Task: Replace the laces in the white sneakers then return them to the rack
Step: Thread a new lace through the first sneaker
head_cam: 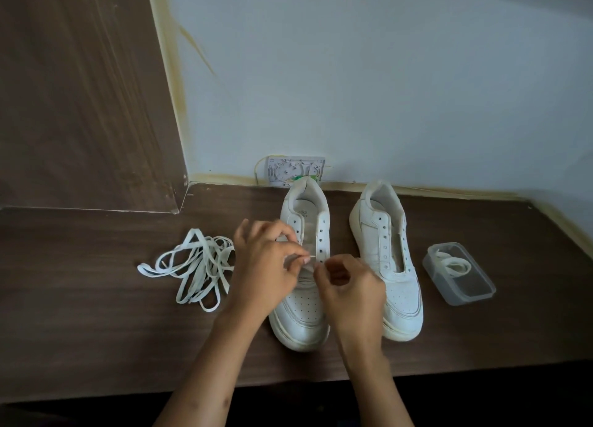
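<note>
Both grips pinch a lace end: my left hand (pixel 263 266) and right hand (pixel 348 290) work it at the lower eyelets of the left sneaker (pixel 303 266) on the table (pixel 96 330). Threading has only begun; next, I judge, the tip must find the opposite eyelet.

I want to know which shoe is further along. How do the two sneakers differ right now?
The left sneaker has both hands on it: the left hand and right hand pinch a lace at its lower eyelets. The right sneaker is untouched, with no lace in its visible eyelets. The left sneaker points straight at the camera; the right one is angled. Both are white and stand upright on the table.
</note>
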A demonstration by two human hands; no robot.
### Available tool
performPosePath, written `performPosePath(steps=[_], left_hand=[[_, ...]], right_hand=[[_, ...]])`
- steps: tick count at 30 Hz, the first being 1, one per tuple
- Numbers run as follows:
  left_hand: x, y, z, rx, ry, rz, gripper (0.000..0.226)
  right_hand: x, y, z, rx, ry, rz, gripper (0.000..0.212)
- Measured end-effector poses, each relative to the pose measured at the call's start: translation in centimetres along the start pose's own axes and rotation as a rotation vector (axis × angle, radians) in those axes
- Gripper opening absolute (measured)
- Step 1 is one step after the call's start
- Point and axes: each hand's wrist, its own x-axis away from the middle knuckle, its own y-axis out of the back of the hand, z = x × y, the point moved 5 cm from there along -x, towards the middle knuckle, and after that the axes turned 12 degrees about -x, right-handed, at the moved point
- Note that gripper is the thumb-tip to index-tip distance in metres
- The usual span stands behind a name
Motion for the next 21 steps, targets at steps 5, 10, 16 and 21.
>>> performPosePath(steps=[5,10,16,21], left_hand=[[0.1,-0.4,-0.6,-0.106,0.014,0.042,0.022],[0.3,-1.4,0.0,0.066,0.219,0.032,0.015],[0.5,-2.3,-0.2,0.2,0.303,0.002,0.012],[0.3,-2.5,0.0,0.227,0.25,0.072,0.009]], right_hand=[[-0.1,-0.1,-0.3,-0.043,-0.059,0.01,0.021],[-0.2,0.4,-0.3,-0.097,-0.037,0.044,0.011],[-0.6,1.0,-0.6,-0.208,-0.049,0.075,0.007],[-1.1,0.8,-1.1,-0.215,-0.037,0.109,0.006]])
